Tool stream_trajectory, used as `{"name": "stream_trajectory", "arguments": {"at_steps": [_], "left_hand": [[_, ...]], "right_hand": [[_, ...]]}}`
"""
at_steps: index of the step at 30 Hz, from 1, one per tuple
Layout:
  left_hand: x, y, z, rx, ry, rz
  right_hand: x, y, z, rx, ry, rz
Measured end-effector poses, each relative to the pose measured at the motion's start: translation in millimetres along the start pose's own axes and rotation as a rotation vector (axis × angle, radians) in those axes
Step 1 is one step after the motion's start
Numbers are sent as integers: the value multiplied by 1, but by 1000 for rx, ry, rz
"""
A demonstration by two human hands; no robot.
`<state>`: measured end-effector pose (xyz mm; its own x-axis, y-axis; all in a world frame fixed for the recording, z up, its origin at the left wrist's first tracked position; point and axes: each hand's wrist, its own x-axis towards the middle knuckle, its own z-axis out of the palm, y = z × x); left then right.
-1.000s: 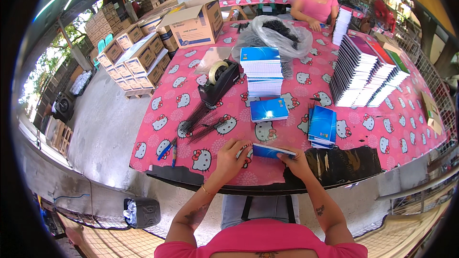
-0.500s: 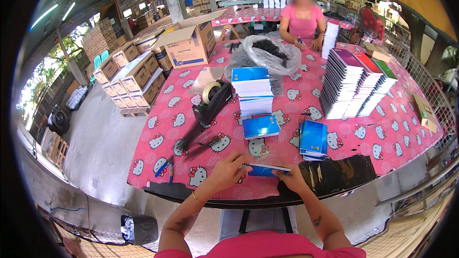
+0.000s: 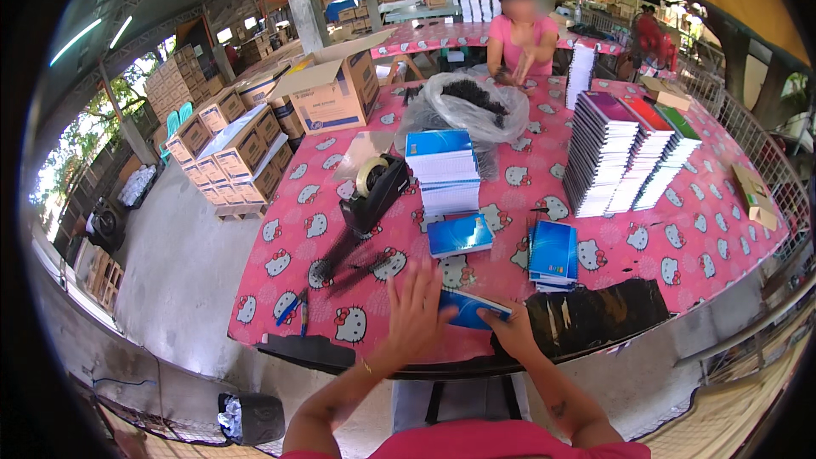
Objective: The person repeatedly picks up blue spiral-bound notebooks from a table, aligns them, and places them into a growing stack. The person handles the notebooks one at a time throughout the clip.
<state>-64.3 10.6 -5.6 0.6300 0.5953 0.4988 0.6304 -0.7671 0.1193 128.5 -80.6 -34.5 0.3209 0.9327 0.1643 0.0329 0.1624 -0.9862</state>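
A blue-covered notebook (image 3: 463, 308) is tilted near the table's front edge. My right hand (image 3: 513, 331) grips its right end, thumb on the cover. My left hand (image 3: 416, 313) is open with fingers spread at the notebook's left end; whether it touches the notebook I cannot tell. Just beyond lies a short pile of blue notebooks (image 3: 460, 235), and behind that a taller blue-topped stack (image 3: 444, 178). To the right sits a small pile of blue spiral notebooks (image 3: 553, 253). Black binding coils (image 3: 357, 255) lie to the left of my left hand.
A black tape dispenser (image 3: 376, 195), pens (image 3: 293, 312) and a plastic bag of black coils (image 3: 510, 123) are on the pink patterned table (image 3: 629, 289). Tall spiral notebook stacks (image 3: 602, 157) stand at right. A co-worker (image 3: 523, 38) is across the table; cartons (image 3: 336, 93) stand at far left.
My left hand has opened and spread its fingers. The notebook has tipped so more of its cover shows. Across the table, the co-worker's hands have risen and come together.
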Motion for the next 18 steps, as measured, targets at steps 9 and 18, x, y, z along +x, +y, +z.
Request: {"name": "stream_trajectory", "arguments": {"at_steps": [9, 18], "left_hand": [[32, 12, -23, 169, -16, 101], [37, -17, -27, -401, -111, 205]], "right_hand": [[-10, 3, -2, 9, -3, 45], [-3, -14, -20, -89, -111, -39]]}}
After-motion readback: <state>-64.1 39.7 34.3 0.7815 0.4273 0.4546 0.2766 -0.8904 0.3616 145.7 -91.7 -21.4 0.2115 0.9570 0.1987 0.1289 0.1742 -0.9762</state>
